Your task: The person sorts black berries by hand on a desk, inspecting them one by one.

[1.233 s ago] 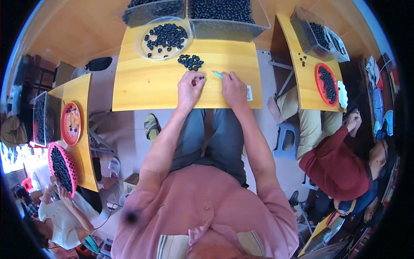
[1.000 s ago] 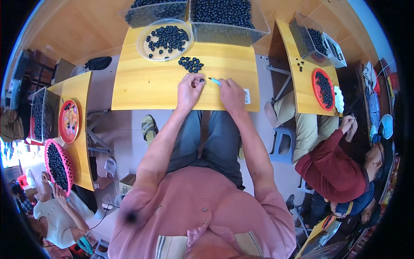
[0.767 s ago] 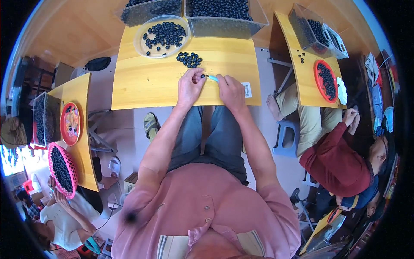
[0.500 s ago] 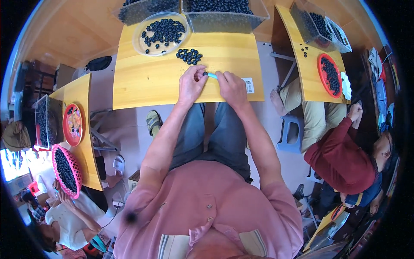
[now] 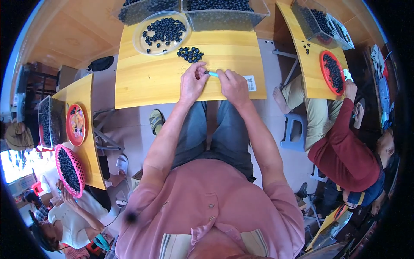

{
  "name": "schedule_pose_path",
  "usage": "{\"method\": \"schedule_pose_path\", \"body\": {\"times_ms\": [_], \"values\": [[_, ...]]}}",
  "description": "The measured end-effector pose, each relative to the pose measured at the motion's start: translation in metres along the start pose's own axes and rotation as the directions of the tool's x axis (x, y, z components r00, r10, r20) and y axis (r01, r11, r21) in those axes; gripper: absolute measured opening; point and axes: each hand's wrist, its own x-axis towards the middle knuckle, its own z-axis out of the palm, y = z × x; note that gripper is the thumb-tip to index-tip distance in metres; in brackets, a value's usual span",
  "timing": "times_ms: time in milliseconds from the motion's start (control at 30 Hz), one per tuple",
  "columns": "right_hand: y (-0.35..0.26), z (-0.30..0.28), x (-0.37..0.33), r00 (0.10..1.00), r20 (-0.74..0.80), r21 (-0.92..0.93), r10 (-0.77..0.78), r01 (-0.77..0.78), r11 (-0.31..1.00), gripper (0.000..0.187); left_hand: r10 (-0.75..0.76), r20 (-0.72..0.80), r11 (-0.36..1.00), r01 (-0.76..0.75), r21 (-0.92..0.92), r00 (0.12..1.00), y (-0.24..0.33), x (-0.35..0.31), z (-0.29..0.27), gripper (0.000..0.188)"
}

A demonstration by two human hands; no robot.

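Note:
My left hand (image 5: 192,83) is over the near part of the wooden table (image 5: 151,82), pinching a small dark round bead-like piece (image 5: 207,72) between thumb and fingertips. My right hand (image 5: 233,85) grips a slim turquoise-handled tool (image 5: 213,74), its far end meeting the piece. The fingers hide most of the tool, and its tip is too small to make out. Just beyond my left hand lies a loose pile of dark round pieces (image 5: 189,55). Further back to the left is a round transparent tray (image 5: 137,38) with many more of them.
Transparent bins (image 5: 224,22) full of dark pieces line the far edge. A white label (image 5: 249,83) lies right of my right hand. At side tables, one person (image 5: 345,155) reaches to a red tray (image 5: 322,64); another (image 5: 75,220) touches a pink basket (image 5: 80,172).
My hands keep their hold, with little movement at the piece. The person on the right has stretched an arm forward to the red tray. The whole view has shifted slightly.

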Motion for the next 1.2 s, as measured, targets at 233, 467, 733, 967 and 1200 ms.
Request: {"method": "schedule_pose_path", "body": {"times_ms": [233,467,733,967,1200], "values": [[0.001,-0.002,0.001,1.0,-0.009,0.043,0.013,-0.013,0.999,0.018,-0.046,0.012,0.994,0.047,-0.096,0.999,-0.001,0.001,0.003,0.041],[0.01,0.005,0.004,0.992,0.012,0.01,0.122,-0.122,0.992,0.016,-0.049,-0.005,0.988,0.048,-0.145,0.999,-0.003,0.001,0.003,0.037],[0.003,0.003,0.005,0.99,0.019,0.042,0.14,-0.14,0.989,0.016,0.101,-0.058,0.994,-0.099,0.034,0.993,-0.008,-0.002,-0.002,0.018],[0.005,0.003,0.001,0.991,0.019,0.039,0.135,-0.136,0.99,0.02,0.086,-0.097,0.996,-0.087,-0.012,0.992,0.001,0.007,-0.013,0.015],[0.005,0.002,0.005,0.993,0.004,0.035,0.117,-0.117,0.992,0.017,0.64,-0.257,0.674,-0.369,0.64,0.724,0.037,0.105,-0.094,0.026]]}}
